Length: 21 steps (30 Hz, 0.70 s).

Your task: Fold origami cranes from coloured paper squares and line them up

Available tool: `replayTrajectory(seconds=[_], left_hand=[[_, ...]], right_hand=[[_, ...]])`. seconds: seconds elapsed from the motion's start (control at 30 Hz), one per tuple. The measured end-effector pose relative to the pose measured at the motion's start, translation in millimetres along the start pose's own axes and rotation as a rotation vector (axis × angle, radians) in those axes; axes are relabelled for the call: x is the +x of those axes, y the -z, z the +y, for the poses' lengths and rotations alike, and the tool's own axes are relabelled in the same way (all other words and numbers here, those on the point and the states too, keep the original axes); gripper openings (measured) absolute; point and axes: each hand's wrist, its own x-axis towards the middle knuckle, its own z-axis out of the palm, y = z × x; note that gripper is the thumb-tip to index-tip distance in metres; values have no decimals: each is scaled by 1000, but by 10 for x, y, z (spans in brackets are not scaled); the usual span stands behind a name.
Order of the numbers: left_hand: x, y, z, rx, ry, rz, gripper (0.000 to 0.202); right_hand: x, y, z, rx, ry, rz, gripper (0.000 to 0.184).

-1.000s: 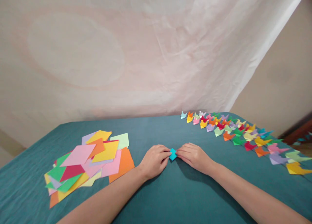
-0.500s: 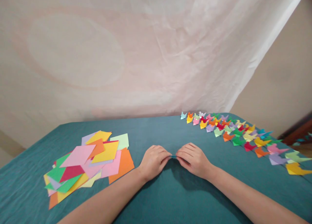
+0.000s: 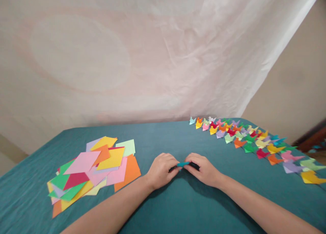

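A small folded piece of blue paper (image 3: 182, 164) is held just above the cloth, between my two hands at the middle of the table. My left hand (image 3: 162, 170) pinches its left end with thumb and fingers. From the other side, my right hand (image 3: 201, 169) has its fingertips closed on the right end. Most of the paper is hidden by the fingers, so its folded shape cannot be made out.
Left of my hands lies a loose pile of coloured paper sheets (image 3: 84, 163). Rows of small folded paper birds (image 3: 251, 148) stand along the right side. A teal cloth (image 3: 163, 135) covers the table, and a pale sheet (image 3: 152, 57) hangs behind it.
More of the blue paper shows between my fingertips now. My right hand has shifted slightly down, and the fingers of both hands have changed position a little.
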Motion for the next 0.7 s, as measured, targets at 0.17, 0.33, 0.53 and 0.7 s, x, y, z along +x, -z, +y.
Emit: replayTrajectory(seconds=[0.17, 0.33, 0.53, 0.7], left_hand=[[-4, -14, -12, -24, 59, 2, 16], [-2, -22, 1, -52, 93, 10, 16], [2, -32, -5, -114, 93, 60, 13], [0, -28, -5, -121, 101, 108, 9]], right_hand=[[-7, -21, -11, 7, -15, -18, 8], [-11, -45, 33, -91, -1, -29, 12], [0, -33, 11, -318, 61, -46, 15], [-6, -37, 34, -496, 130, -11, 18]])
